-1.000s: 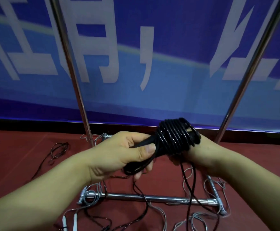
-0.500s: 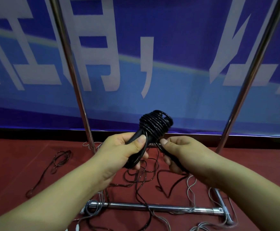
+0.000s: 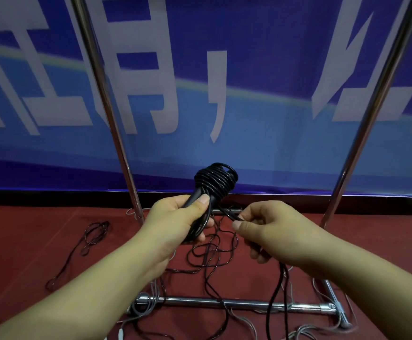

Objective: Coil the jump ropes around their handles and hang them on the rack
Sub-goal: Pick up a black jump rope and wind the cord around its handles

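Black jump rope point(image 3: 216, 181) coiled on handles, gripped by left hand point(image 3: 179, 220) | loose strand point(image 3: 229, 214) pinched by right hand point(image 3: 271, 231)

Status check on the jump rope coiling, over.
Left hand grips black handles, coil wound at top. Right hand pinches the loose rope. More ropes tangled on floor round rack base. Nothing hung yet in view.

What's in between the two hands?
A short taut stretch of black rope runs from the coil by the left hand to the right hand, in the head view.
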`<state>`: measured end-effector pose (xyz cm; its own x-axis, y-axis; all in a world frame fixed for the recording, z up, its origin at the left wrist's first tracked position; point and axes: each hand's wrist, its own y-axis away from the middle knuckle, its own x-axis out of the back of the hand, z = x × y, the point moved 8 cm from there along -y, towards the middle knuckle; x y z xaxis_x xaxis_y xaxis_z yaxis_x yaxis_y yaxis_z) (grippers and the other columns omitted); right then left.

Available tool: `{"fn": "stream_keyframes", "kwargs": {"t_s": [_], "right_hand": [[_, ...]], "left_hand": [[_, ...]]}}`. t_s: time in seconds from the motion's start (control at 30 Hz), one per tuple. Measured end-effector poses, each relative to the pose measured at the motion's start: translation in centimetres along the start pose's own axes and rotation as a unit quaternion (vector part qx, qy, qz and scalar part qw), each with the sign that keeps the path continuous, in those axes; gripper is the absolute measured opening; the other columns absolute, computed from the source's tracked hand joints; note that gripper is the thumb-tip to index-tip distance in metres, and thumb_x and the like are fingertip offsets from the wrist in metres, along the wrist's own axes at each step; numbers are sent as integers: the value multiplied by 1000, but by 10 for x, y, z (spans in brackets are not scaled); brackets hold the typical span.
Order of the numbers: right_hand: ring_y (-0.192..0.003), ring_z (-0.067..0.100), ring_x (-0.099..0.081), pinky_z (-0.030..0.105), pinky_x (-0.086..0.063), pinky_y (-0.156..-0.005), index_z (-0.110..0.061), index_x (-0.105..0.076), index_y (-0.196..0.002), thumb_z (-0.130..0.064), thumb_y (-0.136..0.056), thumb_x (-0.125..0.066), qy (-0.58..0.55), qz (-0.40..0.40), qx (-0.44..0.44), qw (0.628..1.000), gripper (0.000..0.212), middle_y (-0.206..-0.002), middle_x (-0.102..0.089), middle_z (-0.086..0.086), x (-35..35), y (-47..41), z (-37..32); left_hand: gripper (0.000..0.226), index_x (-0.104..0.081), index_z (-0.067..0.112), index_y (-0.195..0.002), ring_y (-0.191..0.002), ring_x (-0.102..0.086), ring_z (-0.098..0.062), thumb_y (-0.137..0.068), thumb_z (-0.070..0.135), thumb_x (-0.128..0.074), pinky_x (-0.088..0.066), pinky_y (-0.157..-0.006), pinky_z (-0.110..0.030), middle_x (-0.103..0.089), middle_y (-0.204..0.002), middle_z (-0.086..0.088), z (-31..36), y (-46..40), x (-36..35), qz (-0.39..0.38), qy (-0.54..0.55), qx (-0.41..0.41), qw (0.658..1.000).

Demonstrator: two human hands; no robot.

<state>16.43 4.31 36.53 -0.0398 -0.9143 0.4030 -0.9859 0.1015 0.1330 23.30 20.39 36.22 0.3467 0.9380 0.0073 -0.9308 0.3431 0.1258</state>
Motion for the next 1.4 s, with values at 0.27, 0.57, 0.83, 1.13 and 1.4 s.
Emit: {"fn": "stream_keyframes", "kwargs": {"t_s": [0.27, 0.57, 0.83, 1.13, 1.4], "right_hand": [[-54, 11, -57, 32, -49, -58, -18, -67, -77, -41, -90, -67, 86, 80, 15, 993, 27, -57, -60, -4, 18, 3, -6], [-43, 2, -44, 12, -35, -44, -20, -65, -73, -43, -89, -68, 160, 116, 48, 979, 28, -45, -50, -14, 24, 5, -13], [-60, 0, -53, 10, -38, -53, -29, -61, -76, -42, -91, -64, 240, 129, 91, 958, 20, -64, -59, -10, 19, 9, -22], [-66, 2, -55, 21, -37, -57, -27, -63, -77, -53, -87, -65, 269, 166, 109, 943, 28, -68, -62, -10, 25, 12, -26], [-70, 7, -57, 31, -46, -64, -28, -63, -83, -43, -92, -63, 266, 159, 139, 941, 17, -72, -65, -8, 22, 13, -28]], "left_hand": [[17, -72, 14, -107, -52, -59, -15, -97, 25, -64, -49, -50, -19, -72, -79, -8, -2, -2, -3, -9, -4, 8, 1000], [13, -71, 5, -97, -53, -54, -16, -97, 17, -65, -52, -53, -25, -63, -72, -11, -2, -4, 0, 4, -73, -31, 997], [15, -69, 19, -91, -59, -66, -18, -89, 33, -74, -59, -72, -45, -74, -80, -17, -3, -6, 12, 52, -205, -54, 976], [17, -67, 24, -90, -51, -64, -10, -85, 35, -79, -59, -70, -43, -69, -71, -2, 2, -1, 11, 50, -269, -62, 960], [12, -73, 25, -85, -44, -55, -7, -81, 29, -84, -45, -53, -24, -59, -54, 9, -2, -1, 6, 20, -281, -53, 958]]}}
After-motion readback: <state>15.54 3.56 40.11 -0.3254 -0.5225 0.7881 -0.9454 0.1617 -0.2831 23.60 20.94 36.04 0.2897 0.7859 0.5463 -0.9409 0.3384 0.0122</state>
